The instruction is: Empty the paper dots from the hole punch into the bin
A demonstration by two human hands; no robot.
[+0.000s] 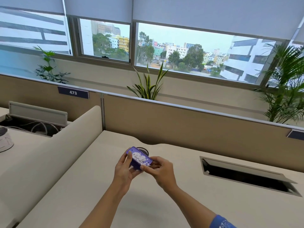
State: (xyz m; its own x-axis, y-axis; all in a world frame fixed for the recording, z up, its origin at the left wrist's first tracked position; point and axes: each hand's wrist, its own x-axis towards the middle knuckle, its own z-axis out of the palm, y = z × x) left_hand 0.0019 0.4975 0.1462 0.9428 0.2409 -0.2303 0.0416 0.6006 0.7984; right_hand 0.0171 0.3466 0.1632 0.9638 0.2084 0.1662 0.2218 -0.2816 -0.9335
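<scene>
A purple hole punch (135, 165) is held above the desk with its open underside facing up, and a heap of white paper dots (139, 157) lies in it. My left hand (123, 169) grips its near left side. My right hand (160, 170) pinches its right end with thumb and fingers. Just behind the punch, a small dark mesh bin (144, 149) stands on the desk; only part of its rim shows.
The beige desk (98, 186) has an open cable slot (246, 176) at the right. A curved divider (54, 148) runs along the left, a tan partition (181, 125) across the back. Plants stand beyond it under the windows.
</scene>
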